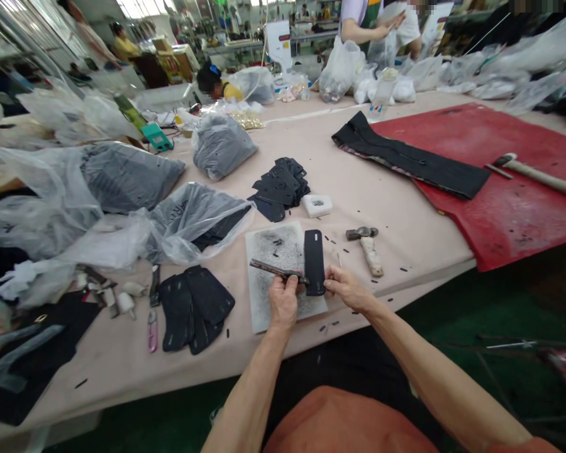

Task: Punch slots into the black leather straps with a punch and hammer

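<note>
Nearest the camera, the two bare forearms reach out from the lower edge over the front edge of the pale beige cloth-covered worktable (387, 207). The left hand (283, 303) is curled shut around the near end of a thin dark metal tool (274, 270), which runs up and to the left from the fist. The right hand (346, 289) pinches the lower end of a narrow black strip (314, 259) with rounded ends and a small slot near its top. The strip stands lengthwise away from the person, its near end just beside the tool's gripped end. Both are held over a square white cutting pad (264, 302) smudged grey and black. To the left of the pad lies a fanned stack of flat black cut pieces (193, 308), and beyond that a small pink-handled tool (151, 330). Right of the pad rests a small hammer with a white wrapped handle (370, 248). Farther back sit a small white block (317, 205) and a loose heap of black cut pieces (280, 184), with clear plastic bags of dark material (122, 182) to the left. On the far right, a red mat (504, 201) carries a long black fabric panel (410, 160) and a wooden-handled mallet (542, 176).
</note>
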`<control>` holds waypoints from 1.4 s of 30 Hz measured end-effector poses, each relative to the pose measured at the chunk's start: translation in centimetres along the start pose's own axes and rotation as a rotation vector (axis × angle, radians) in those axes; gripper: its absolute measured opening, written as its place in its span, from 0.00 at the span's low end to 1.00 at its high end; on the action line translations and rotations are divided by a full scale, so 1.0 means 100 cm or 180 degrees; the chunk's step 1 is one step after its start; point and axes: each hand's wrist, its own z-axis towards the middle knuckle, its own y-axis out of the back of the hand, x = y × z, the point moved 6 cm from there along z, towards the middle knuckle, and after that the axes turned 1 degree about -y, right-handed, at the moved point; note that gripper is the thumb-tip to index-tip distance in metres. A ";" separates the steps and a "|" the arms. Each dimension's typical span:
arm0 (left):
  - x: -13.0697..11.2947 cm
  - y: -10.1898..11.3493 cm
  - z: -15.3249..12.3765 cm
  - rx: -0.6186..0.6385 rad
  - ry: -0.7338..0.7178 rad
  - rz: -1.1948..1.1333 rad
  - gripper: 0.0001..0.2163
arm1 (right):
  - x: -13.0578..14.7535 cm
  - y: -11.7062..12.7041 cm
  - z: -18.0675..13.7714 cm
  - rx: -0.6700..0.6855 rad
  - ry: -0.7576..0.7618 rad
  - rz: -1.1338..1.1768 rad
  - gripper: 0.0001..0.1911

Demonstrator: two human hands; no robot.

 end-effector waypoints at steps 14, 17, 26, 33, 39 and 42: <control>-0.023 -0.015 -0.030 0.0423 0.0932 -0.0881 0.21 | 0.045 -0.012 -0.017 -0.0508 0.1291 -0.1136 0.12; -0.025 -0.014 -0.030 0.0361 0.0891 -0.0872 0.20 | 0.055 -0.022 -0.025 -0.0454 0.1663 -0.1874 0.14; -0.022 -0.014 -0.029 0.0287 0.0779 -0.0829 0.18 | 0.062 -0.028 -0.028 -0.0036 0.1469 -0.1651 0.13; -0.028 -0.014 -0.030 0.0343 0.0740 -0.0859 0.17 | 0.054 -0.029 -0.029 -0.0509 0.1257 -0.1553 0.16; -0.027 -0.015 -0.033 0.0477 0.0875 -0.1264 0.17 | 0.054 -0.025 -0.027 -0.0467 0.1162 -0.1237 0.11; -0.024 -0.015 -0.035 0.0528 0.1040 -0.1409 0.17 | 0.055 -0.025 -0.028 -0.0406 0.1243 -0.1176 0.06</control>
